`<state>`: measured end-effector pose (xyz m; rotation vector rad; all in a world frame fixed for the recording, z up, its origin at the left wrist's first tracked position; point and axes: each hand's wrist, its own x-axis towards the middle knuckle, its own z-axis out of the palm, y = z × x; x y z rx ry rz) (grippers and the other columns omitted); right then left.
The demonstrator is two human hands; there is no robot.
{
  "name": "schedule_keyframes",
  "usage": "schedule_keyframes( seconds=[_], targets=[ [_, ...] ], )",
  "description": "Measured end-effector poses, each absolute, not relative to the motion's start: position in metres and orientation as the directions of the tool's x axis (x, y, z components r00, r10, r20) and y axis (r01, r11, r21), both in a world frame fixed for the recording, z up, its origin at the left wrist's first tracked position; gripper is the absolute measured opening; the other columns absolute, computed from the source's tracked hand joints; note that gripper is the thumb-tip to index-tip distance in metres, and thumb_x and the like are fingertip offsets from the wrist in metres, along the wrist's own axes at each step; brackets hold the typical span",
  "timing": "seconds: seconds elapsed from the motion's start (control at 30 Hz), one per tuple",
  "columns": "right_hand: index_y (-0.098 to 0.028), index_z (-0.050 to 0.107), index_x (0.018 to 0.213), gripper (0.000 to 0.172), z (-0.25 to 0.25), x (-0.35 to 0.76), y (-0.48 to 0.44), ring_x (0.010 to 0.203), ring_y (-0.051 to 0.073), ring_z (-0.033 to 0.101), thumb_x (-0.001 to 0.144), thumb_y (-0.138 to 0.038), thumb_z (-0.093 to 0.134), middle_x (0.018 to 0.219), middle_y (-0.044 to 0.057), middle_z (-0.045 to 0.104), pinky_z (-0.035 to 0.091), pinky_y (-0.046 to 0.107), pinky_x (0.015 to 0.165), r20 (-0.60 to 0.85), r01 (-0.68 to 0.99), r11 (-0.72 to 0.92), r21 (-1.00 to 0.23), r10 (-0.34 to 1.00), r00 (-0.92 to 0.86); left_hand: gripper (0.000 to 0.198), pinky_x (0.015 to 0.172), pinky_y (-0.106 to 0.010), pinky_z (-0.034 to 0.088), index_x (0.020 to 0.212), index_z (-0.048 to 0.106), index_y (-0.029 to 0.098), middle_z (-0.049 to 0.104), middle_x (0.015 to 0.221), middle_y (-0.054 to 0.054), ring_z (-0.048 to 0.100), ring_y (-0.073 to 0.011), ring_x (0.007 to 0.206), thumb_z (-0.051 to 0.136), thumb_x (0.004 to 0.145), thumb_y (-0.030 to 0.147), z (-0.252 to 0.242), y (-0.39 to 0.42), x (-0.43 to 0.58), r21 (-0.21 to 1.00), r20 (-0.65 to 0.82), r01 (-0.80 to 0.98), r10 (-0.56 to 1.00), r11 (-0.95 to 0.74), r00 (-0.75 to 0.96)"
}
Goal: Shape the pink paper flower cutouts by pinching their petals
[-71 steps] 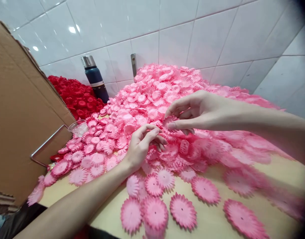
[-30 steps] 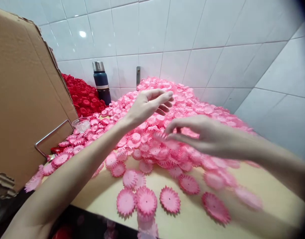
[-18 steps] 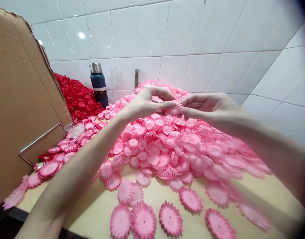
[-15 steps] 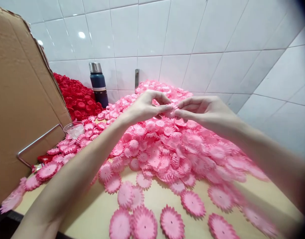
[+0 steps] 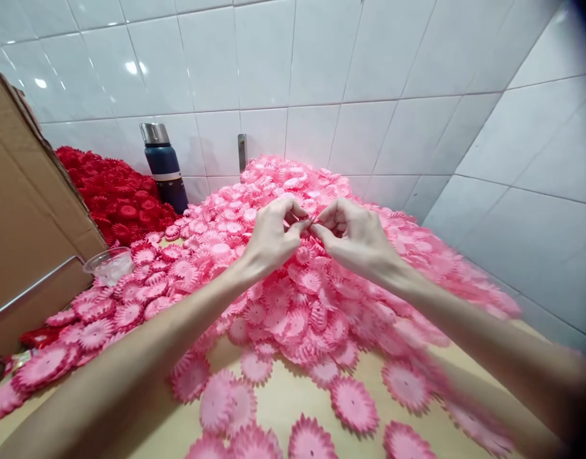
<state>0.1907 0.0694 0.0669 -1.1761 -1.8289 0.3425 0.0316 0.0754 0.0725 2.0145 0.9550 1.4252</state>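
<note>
My left hand and my right hand meet fingertip to fingertip above the heap of pink scalloped petal discs. Both are closed in a pinch, thumbs against index fingers. Between them only a thin sliver of a pink petal disc shows; the fingers cover the rest. Loose flat discs, each with a jagged darker rim and a small centre hole, lie on the pale tabletop below my forearms. One such disc lies nearest the middle.
A blue bottle with a steel cap stands by the tiled wall, beside a pile of red petal discs. On the left are a clear plastic bowl, a cardboard box and a metal rod. A small metal bracket is on the wall.
The view has swung slightly right, so everything sits further left. My hands have drawn closer together, and less of the pink disc shows between the fingers.
</note>
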Motion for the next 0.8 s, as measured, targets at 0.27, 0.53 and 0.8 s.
schedule_keyframes(
  seconds=[0.27, 0.53, 0.8],
  targets=[
    [-0.017, 0.063, 0.105, 0.034, 0.087, 0.205, 0.067, 0.065, 0.015, 0.062, 0.082, -0.042, 0.067, 0.075, 0.006, 0.069, 0.047, 0.03, 0.06, 0.269, 0.432, 0.386, -0.815, 0.912, -0.308, 0.015, 0.063, -0.031, 0.053, 0.091, 0.064, 0.014, 0.067, 0.086, -0.009, 0.066, -0.0177, 0.073, 0.069, 0.081, 0.023, 0.072, 0.084, 0.019, 0.821, 0.464, 0.201, 0.83, -0.534, 0.309],
    [-0.017, 0.06, 0.096, 0.018, 0.087, 0.199, 0.062, 0.055, 0.013, 0.057, 0.087, -0.033, 0.06, 0.065, 0.003, 0.063, 0.041, 0.025, 0.048, 0.324, 0.549, 0.426, -0.719, 0.905, -0.277, 0.01, 0.062, -0.03, 0.051, 0.073, 0.057, 0.014, 0.062, 0.078, -0.005, 0.063, -0.0152, 0.07, 0.063, 0.08, 0.011, 0.068, 0.078, 0.03, 0.796, 0.508, 0.223, 0.821, -0.563, 0.26],
    [-0.015, 0.061, 0.092, 0.01, 0.089, 0.193, 0.056, 0.052, 0.012, 0.055, 0.085, -0.022, 0.057, 0.064, 0.002, 0.062, 0.04, 0.025, 0.046, 0.521, 0.609, 0.517, -0.601, 0.832, -0.192, 0.007, 0.067, -0.031, 0.054, 0.076, 0.058, 0.012, 0.063, 0.077, -0.005, 0.063, -0.0147, 0.072, 0.062, 0.081, 0.011, 0.079, 0.066, 0.035, 0.829, 0.474, 0.213, 0.852, -0.517, 0.222]
  ],
)
